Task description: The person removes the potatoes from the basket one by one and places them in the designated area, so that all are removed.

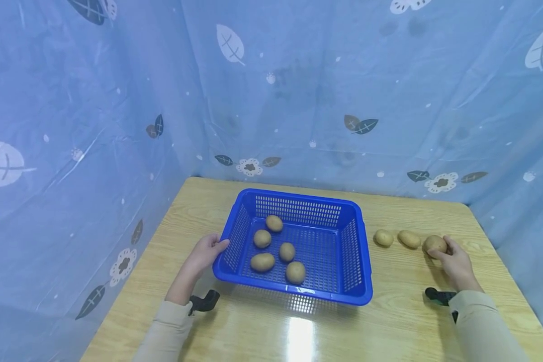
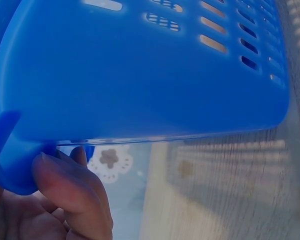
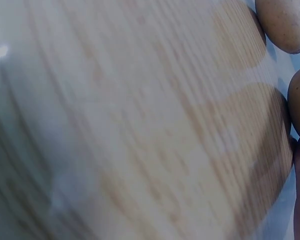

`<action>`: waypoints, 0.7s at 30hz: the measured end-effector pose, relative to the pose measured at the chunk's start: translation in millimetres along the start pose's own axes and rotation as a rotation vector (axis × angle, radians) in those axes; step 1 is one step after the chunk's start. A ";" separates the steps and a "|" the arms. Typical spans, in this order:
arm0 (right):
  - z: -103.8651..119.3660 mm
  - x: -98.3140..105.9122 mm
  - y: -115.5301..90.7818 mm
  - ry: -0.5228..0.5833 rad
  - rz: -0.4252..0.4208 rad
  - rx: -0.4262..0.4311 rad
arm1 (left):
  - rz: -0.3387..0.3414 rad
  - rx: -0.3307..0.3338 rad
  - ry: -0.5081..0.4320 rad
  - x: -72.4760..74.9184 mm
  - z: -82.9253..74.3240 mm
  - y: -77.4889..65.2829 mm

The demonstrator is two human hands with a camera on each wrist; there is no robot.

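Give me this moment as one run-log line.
Left hand: grips blue basket | right hand: holds rightmost potato | inside basket: five potatoes | on table, beside basket: two more potatoes

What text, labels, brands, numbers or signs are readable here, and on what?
None readable in any view.
Blue basket: no lettering visible.
Potatoes: no stickers or marks to read.
Blue sheet: printed leaves and flowers only, no words.
Table: wood grain and glare, no text.
Black wrist devices: too small to tell if marked.
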State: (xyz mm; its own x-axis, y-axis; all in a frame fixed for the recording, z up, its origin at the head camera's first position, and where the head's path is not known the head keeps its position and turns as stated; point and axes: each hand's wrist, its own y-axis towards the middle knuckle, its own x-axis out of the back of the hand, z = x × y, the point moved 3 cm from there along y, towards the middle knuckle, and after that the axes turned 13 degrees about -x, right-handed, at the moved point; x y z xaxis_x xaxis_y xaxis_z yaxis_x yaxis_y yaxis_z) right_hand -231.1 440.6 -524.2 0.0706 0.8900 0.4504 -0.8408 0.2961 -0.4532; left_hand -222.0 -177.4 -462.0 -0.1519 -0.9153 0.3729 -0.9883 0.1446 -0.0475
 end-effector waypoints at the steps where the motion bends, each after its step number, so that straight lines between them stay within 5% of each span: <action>1: -0.1 0.0 0.3 0.006 0.004 -0.004 | 0.001 -0.003 0.005 0.4 0.0 0.2; 21: -2.3 0.5 4.4 0.041 -0.004 -0.011 | -0.001 -0.003 0.000 0.8 0.0 -0.6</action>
State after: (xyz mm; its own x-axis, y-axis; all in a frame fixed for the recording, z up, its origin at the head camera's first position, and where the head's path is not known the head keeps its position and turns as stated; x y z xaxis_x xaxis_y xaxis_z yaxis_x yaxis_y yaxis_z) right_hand -233.5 443.2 -527.7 0.0965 0.9021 0.4206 -0.8345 0.3037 -0.4598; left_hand -221.5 -178.2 -461.6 -0.1509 -0.9154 0.3732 -0.9884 0.1450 -0.0441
